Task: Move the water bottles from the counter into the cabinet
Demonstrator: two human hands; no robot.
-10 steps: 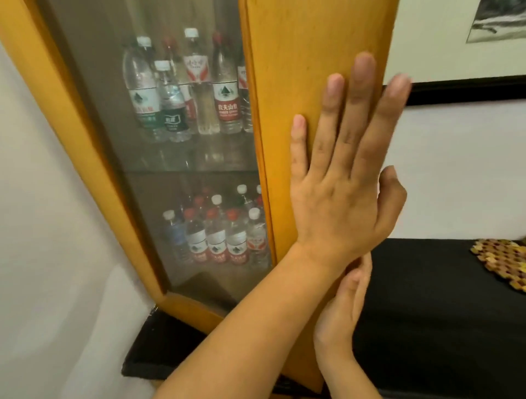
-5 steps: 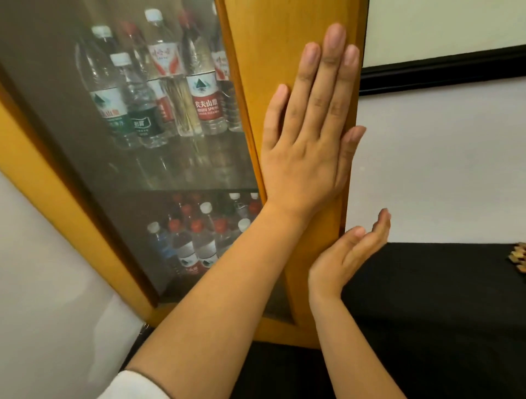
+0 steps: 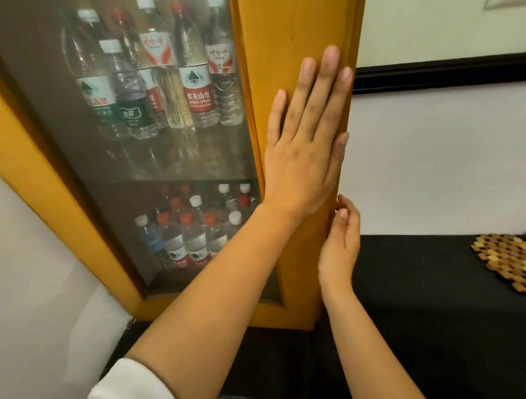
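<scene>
Head view: left hand (image 3: 306,148) flat on cabinet door (image 3: 290,42) (right hand (image 3: 340,242) at its edge).

You've got a pale, plain wall (image 3: 427,159) straight ahead, kind of lavender-white lower down and creamier up top. A black strip (image 3: 438,71) runs across it up high, looks like the bottom edge of a picture frame, with a bit of a picture (image 3: 509,4) poking in at the top right corner. Off to your right there's a wooden mat (image 3: 503,259) made of little hexagon tiles, sitting on a black surface (image 3: 427,299). Another pale wall (image 3: 42,284) fills the lower left. Lighting's soft and warm, no hard shadows.
</scene>
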